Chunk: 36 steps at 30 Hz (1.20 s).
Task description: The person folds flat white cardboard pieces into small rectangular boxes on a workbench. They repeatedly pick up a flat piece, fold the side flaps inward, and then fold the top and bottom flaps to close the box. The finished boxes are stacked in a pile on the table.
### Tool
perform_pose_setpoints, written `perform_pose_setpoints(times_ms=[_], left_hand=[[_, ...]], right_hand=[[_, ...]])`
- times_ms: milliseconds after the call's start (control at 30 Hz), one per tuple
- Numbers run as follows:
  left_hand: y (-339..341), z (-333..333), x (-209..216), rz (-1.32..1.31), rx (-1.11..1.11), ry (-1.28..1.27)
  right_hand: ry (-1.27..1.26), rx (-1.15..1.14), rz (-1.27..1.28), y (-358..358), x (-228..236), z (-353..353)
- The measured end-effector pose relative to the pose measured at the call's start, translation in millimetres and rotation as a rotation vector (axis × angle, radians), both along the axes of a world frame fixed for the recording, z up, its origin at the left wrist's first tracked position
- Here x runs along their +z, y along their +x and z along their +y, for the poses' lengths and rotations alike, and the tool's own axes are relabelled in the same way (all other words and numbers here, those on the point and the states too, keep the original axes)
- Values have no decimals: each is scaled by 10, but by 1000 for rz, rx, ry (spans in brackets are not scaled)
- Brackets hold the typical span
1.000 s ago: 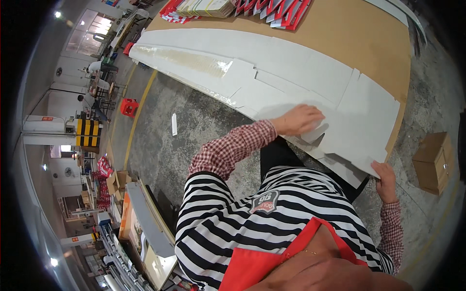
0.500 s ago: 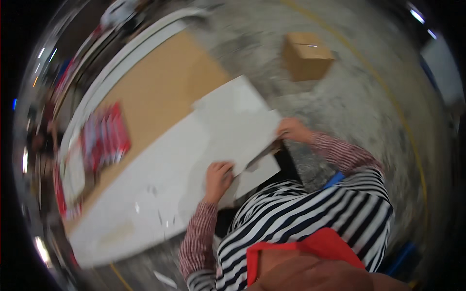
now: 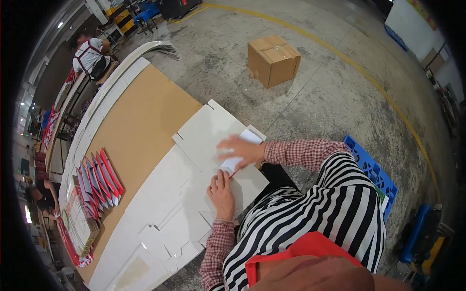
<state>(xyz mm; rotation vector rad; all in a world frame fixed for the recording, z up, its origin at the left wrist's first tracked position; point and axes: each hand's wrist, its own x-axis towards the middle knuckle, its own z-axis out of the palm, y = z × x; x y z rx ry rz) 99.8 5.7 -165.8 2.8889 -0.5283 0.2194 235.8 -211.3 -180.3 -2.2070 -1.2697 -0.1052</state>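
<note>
A narrow folded card piece (image 3: 252,136), white with a red edge, lies on a stack of white die-cut cardboard sheets (image 3: 211,119). Across its middle my right hand (image 3: 244,151) is spread, somewhat blurred, its fingers pointing left. My left hand (image 3: 222,195) rests on the sheets at the piece's near end, fingers extended with their tips against it. The right palm hides much of the piece. Farther left, several red folded card pieces (image 3: 99,179) stand upright in a row on the brown board (image 3: 136,106).
Bundled flat card (image 3: 80,218) lies by the red row, and a long curved row of white card (image 3: 109,80) runs along the far left edge. A closed brown carton (image 3: 274,60) stands on the floor. Near my right side is a blue plastic crate (image 3: 371,169). Other people (image 3: 92,58) sit at left.
My right hand has come left from the sheet's right edge onto the folded piece, its fingers spreading. My left hand stays near the same edge. The view has shifted and become sharper.
</note>
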Motion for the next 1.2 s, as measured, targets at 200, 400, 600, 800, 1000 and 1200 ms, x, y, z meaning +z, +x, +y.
perform_pose_setpoints(times_ms=[200,400,600,800,1000,1200], left_hand=[[-344,420,418,25,-92,-13],[-206,700,126,207,495,-575],[-221,172,-204,63,18,-31],[-225,-45,115,176,1,46],[72,-45,70,219,-176,-235],[-144,268,49,140,-144,-340]], right_hand=[[-107,121,130,-226,-4,-101],[-100,112,114,-250,-64,-78],[-152,56,-17,-301,6,-61],[325,-838,73,-285,41,-648],[1366,-510,996,-270,319,-483],[148,-60,-82,-391,477,851]])
